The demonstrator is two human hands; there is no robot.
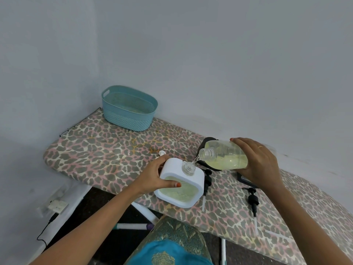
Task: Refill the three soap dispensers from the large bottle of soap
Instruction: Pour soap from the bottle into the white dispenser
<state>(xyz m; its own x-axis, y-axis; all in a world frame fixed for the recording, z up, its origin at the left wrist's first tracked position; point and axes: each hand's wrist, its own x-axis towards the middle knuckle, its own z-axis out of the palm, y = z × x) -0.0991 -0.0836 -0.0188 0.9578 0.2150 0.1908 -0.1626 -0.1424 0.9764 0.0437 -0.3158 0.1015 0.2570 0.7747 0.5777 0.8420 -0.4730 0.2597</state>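
Your right hand (261, 163) gripped the bottle (227, 155), tipped over the dispenser (181, 186). Your left hand (152, 176) held that dispenser.

Single head-worn wide-angle view, facing forward and down, close above the ironing board (107, 150)

Teal basket (129, 119), leopard-print board (107, 150), perhaps a charger (57, 205)

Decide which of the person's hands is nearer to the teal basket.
Left. The left hand grips the white dispenser in front of the basket, slightly to its right; the right hand holds the tilted soap bottle much farther right.
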